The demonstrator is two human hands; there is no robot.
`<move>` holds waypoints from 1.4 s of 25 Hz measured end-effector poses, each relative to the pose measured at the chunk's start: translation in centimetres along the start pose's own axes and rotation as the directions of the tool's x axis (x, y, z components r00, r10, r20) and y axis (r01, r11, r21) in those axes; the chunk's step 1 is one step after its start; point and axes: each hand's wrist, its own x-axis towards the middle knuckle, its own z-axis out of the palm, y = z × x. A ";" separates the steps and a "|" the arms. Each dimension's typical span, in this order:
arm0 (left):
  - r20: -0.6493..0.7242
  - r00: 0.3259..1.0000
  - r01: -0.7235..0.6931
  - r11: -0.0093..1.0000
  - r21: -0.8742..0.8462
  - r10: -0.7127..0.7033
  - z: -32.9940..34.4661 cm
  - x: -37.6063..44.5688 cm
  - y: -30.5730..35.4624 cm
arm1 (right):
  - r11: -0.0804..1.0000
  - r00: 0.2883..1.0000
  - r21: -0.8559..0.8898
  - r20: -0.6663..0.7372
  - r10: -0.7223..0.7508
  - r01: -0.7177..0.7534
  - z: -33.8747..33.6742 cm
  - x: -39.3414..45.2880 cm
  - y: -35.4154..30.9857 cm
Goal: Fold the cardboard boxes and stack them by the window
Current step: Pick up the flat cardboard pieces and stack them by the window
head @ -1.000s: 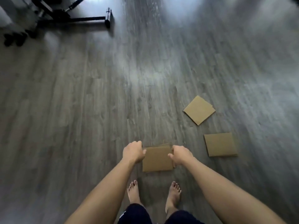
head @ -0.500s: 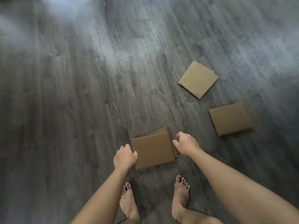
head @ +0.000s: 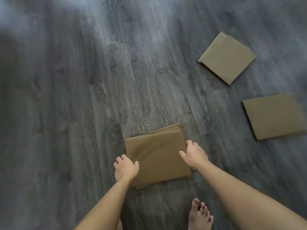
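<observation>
Writing: none readable on any cardboard.
Nearest flattened stack [head: 157, 155]: on the floor [head: 66, 113], between both hands.
Left hand [head: 125, 168]: grip spread, touching its left edge.
Right hand [head: 194, 154]: grip spread, at its right edge.
Right-side box [head: 274, 116]: blurred.
Far box [head: 226, 58]: flat, apart.

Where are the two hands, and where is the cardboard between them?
left hand [head: 125, 167], head view, back of hand
right hand [head: 195, 153], head view, back of hand
flat cardboard [head: 157, 155], head view, top face

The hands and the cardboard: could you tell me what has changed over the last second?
Both hands, left hand and right hand, let go of the folded stack half a second ago and are now back at its side edges. The other two boxes stayed put.
</observation>
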 end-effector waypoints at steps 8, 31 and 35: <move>-0.029 0.983 0.163 0.928 -0.335 -0.183 4.9 3.6 0.3 | 0.977 0.976 0.147 -0.126 0.175 -0.156 5.0 3.7 -0.3; -0.192 0.980 -0.153 0.780 -0.607 0.042 -28.9 -22.7 10.5 | 0.889 0.946 0.452 -0.312 0.086 0.068 -30.1 -22.6 -1.2; -0.326 0.941 -0.279 0.753 -0.597 0.091 -42.8 -33.6 15.1 | 0.850 0.891 0.479 -0.454 0.027 0.219 -45.1 -31.7 -4.7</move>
